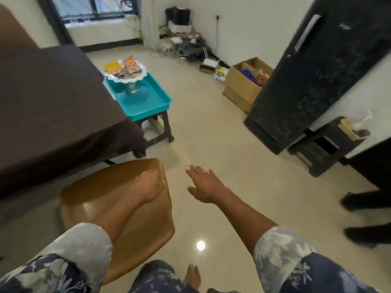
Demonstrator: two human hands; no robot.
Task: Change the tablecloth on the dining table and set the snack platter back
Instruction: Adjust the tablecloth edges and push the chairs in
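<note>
A dark brown tablecloth (53, 98) covers the table at the left and hangs over its near and right edges, fairly smooth. The platter (124, 70) is off the table: a silvery dish with a scalloped rim on a metal foot, piled with yellow and orange snack packets. It stands in a teal tray (148, 100), at the tray's far end, and the tray sits on a dark stool (163, 127) just beside the table's right edge.

The left hand (148, 185) rests on a brown chair (101, 191) near the table's near corner, its fingertips at the chair's right edge. The blur hides whether they curl over that edge. The right hand (204, 186) hangs in the air above the pale floor (211, 134), palm down, fingers straight and spread, holding nothing. A ring (205, 171) shows on one finger. Both forearms come out of blue-and-grey floral sleeves.

The chair stands between the person and the table. A bare stretch of floor runs from the right hand toward the stool. Farther right stand a black fridge (317, 70), an open cardboard box (243, 85) just beside it, and a second dark stool (321, 153) with a small carton on top. Cables and small devices lie along the far wall. Another person's dark-clad feet (364, 201) show at the right edge.
</note>
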